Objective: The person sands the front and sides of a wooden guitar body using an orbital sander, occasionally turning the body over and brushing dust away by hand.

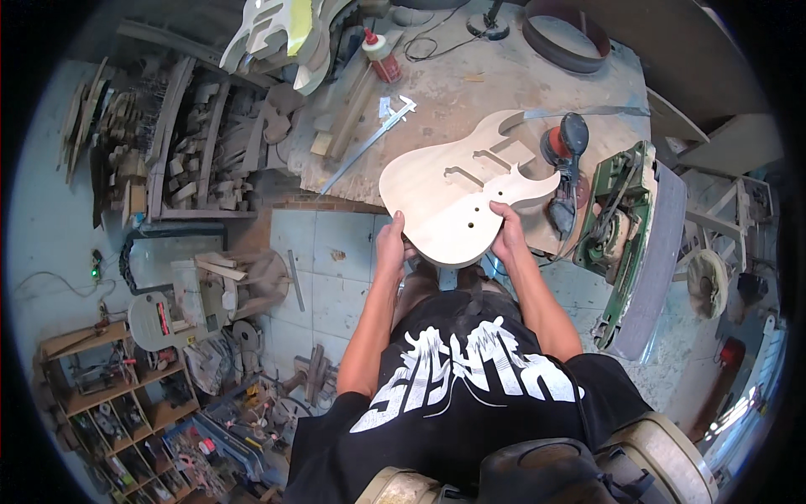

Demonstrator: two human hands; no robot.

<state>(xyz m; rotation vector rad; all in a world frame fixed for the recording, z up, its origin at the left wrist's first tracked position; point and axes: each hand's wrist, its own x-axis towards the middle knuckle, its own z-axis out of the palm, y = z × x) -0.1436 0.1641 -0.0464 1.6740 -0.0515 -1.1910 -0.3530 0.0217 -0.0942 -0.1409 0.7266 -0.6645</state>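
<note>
An unfinished pale wooden guitar body (432, 185), with cut cavities and several holes, lies tilted at the front edge of the workbench (457, 84). My left hand (390, 244) grips its lower left edge, thumb up along the side. My right hand (508, 231) grips the lower right edge, thumb on the top face. A black and orange sander (565, 147) is just right of the body. A metal caliper (365, 147) lies to its left.
Red glue bottle (382, 59), wooden strips (348, 113), more cut bodies (264, 29) and a round band (567, 38) are on or around the bench. A green machine (617, 227) stands right. Wood racks (180, 143) and tool cubbies (117, 395) are left.
</note>
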